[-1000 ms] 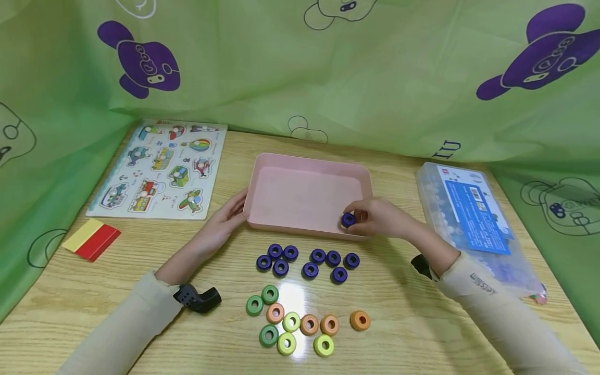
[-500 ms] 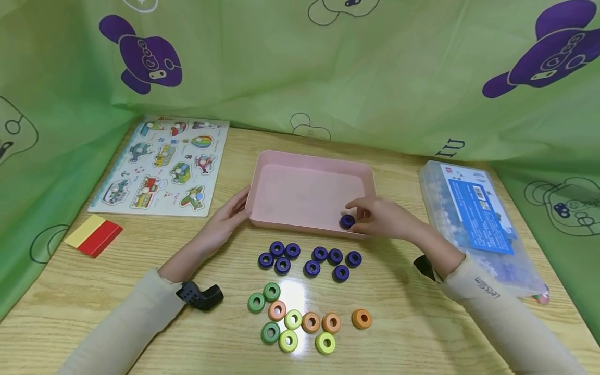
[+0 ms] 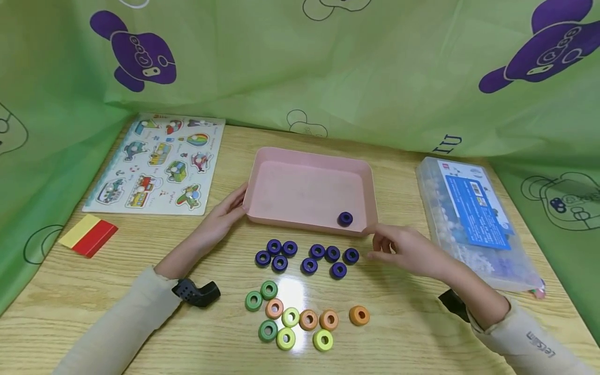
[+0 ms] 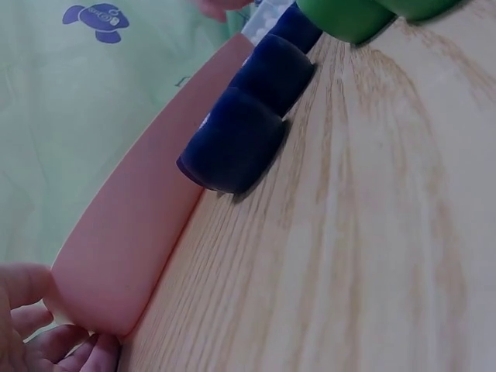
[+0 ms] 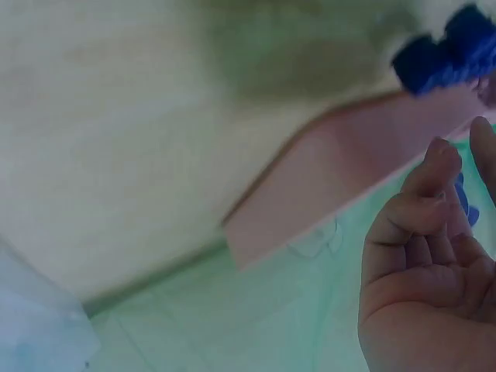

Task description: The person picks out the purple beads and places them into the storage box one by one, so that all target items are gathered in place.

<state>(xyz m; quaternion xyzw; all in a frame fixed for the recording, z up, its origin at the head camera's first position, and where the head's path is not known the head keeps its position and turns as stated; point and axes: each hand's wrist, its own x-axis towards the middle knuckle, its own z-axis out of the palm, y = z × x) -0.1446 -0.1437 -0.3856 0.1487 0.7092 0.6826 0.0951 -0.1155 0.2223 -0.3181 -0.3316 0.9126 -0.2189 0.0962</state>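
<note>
A shallow pink tray (image 3: 307, 195) stands on the table with one dark blue ring (image 3: 345, 219) inside, by its front right corner. My left hand (image 3: 220, 219) holds the tray's left end near the front corner; the left wrist view has its fingers (image 4: 58, 345) around the outer wall. Just off the front right corner is my right hand (image 3: 408, 250), its fingers loosely bent with nothing between them. Several more dark blue rings (image 3: 279, 263) lie in two groups in front of the tray. In the right wrist view the right palm (image 5: 434, 287) shows beside the tray wall.
Nearer the front lie green rings (image 3: 253, 301), orange rings (image 3: 359, 315) and yellow rings (image 3: 323, 340). A picture puzzle board (image 3: 157, 164) and a yellow-red card (image 3: 89, 236) are at left. At right sits a clear plastic box (image 3: 473, 224); a green curtain (image 3: 262, 67) hangs behind.
My right hand has let go of the dark blue ring inside the tray and drawn back right, over the rim. The left hand has stayed at the tray's left end.
</note>
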